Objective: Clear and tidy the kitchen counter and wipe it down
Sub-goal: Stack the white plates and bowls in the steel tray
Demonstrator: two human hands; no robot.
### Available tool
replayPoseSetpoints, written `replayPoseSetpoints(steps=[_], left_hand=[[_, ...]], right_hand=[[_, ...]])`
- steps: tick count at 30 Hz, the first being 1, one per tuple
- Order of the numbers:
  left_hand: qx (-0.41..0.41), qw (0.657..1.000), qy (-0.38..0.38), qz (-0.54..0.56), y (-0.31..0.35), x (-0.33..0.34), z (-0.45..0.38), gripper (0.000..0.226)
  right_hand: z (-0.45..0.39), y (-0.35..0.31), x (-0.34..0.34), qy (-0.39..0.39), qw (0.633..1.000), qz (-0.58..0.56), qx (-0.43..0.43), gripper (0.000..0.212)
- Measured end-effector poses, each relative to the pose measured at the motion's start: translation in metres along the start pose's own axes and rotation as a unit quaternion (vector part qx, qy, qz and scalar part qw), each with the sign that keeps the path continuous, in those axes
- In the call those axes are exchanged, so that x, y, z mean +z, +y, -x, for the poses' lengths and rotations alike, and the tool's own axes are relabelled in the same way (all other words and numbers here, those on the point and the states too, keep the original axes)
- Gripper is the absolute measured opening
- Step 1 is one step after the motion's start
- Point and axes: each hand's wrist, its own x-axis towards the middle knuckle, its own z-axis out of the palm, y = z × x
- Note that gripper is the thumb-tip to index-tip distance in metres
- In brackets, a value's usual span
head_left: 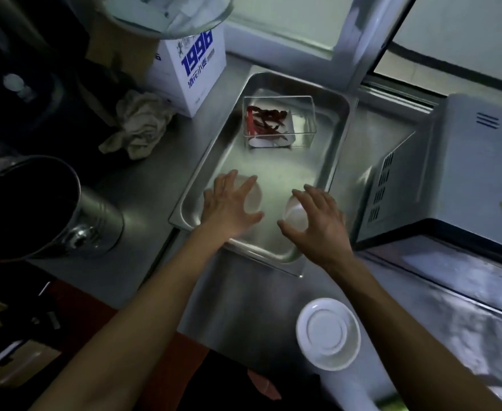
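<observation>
— Over the near end of the steel tray [337,114], how do the fingers lie?

— The left hand [227,203] has its fingers spread and lightly bent over a small white bowl [254,197]; they drape across its top, and the bowl sits on the tray floor. The right hand [318,221] is the same: fingers splayed, thumb stretched toward the left, arched over a second white bowl [295,215]. Whether either hand truly clamps its bowl or only rests on it, I cannot tell; the picture is blurred there.

— And further out in the tray?

— At the far end stands a clear square box [279,123] holding dried red chillies [266,118]. It is well apart from both bowls.

— Around the tray?

— It lies on a steel counter [152,185]. To the left a crumpled cloth [140,126] sits beside a white carton [190,69] with blue print. A dark metal pot [36,209] stands further left. A microwave [451,173] is to the right, just beside the tray. Near the counter's front edge a white dish [328,333] lies upside down.
</observation>
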Motion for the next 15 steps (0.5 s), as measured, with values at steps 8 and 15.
replayPoseSetpoints(steps=[8,15], left_hand=[[0.053,0.998,-0.026,-0.013,-0.024,0.004,-0.065,0.091],[0.083,0.995,-0.047,-0.015,-0.025,0.013,-0.109,0.093]], right_hand=[[-0.040,-0.017,0.016,-0.008,0.998,0.015,0.058,0.074],[-0.063,-0.012,0.023,-0.011,0.995,0.011,0.097,0.074]])
